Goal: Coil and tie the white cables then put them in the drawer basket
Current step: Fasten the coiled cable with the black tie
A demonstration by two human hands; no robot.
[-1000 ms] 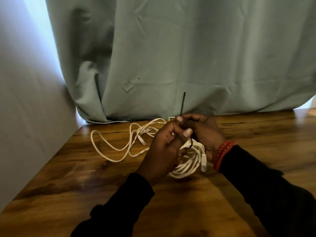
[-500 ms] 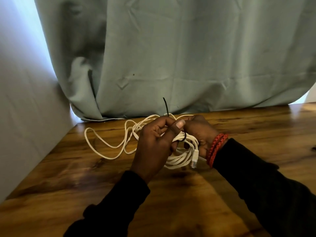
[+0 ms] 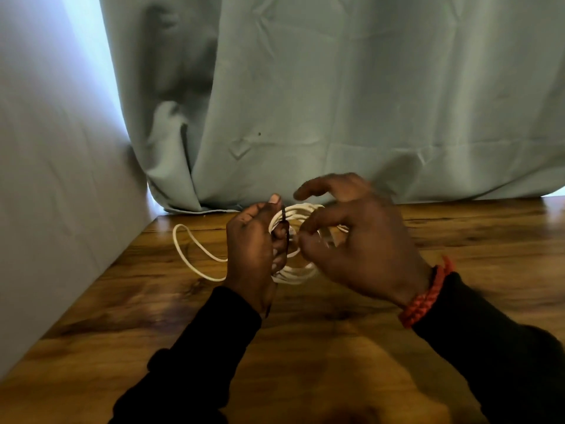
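A white cable coil (image 3: pixel 293 275) is held just above the wooden table (image 3: pixel 305 347), with a black tie (image 3: pixel 285 221) wrapped round its left side. My left hand (image 3: pixel 253 249) grips the coil right at the tie, thumb up. My right hand (image 3: pixel 360 249) is blurred; its thumb and curled fingers pinch the coil's right side while the index finger is lifted. A loose white cable loop (image 3: pixel 189 255) trails on the table to the left. No drawer basket is in view.
A grey-green curtain (image 3: pixel 336 102) hangs down to the table's far edge. A pale wall (image 3: pixel 46 179) closes off the left side. Bare wood lies in front of and to the right of my hands.
The tie's upright tail no longer sticks up; the tie now sits snug round the coil. My right hand has shifted off the tie area to the coil's right side, index finger raised.
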